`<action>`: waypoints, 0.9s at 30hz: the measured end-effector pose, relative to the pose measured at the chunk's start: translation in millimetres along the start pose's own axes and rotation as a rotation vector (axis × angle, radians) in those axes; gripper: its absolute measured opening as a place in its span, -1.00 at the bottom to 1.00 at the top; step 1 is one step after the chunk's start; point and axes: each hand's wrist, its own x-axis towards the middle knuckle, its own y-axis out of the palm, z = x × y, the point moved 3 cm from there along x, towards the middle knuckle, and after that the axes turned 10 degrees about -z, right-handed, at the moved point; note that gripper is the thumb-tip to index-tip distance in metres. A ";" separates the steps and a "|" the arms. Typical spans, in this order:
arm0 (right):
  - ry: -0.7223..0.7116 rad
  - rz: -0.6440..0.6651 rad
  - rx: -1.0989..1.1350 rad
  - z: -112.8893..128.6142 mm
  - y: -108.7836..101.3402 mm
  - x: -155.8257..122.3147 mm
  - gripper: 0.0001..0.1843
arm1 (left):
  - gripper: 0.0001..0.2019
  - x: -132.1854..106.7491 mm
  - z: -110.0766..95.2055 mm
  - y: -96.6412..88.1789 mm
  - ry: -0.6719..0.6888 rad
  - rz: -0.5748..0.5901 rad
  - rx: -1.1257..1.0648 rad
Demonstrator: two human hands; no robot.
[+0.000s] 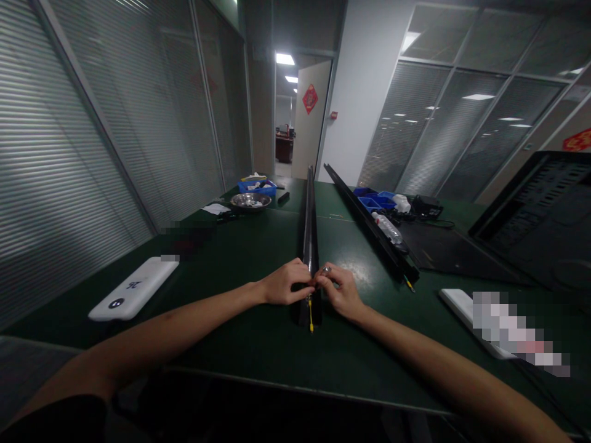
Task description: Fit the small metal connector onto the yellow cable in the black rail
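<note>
A long black channel-shaped rail [309, 227] runs away from me along the middle of the green table. Both hands are at its near end. My left hand [289, 282] lies against the rail's left side, thumb and fingers pinched together over the channel. From the right, my right hand [340, 291] meets it, also in a pinch, with a ring on one finger. Whatever sits between the fingertips is too small to make out. Just below them a short yellow cable [311, 314] sticks out toward me from the rail's end.
A second black rail [369, 227] lies to the right, beside a plastic bottle [388, 229] and blue bins [376, 200]. White devices [136, 288] flank my arms. A metal bowl [250, 201] and blue basket [268, 189] stand far left. A black panel rises at right.
</note>
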 end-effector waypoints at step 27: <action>0.009 -0.015 -0.035 0.3 -0.1 -0.8 -0.70 | -0.88 -0.8 0.5 0.1 0.013 0.001 0.004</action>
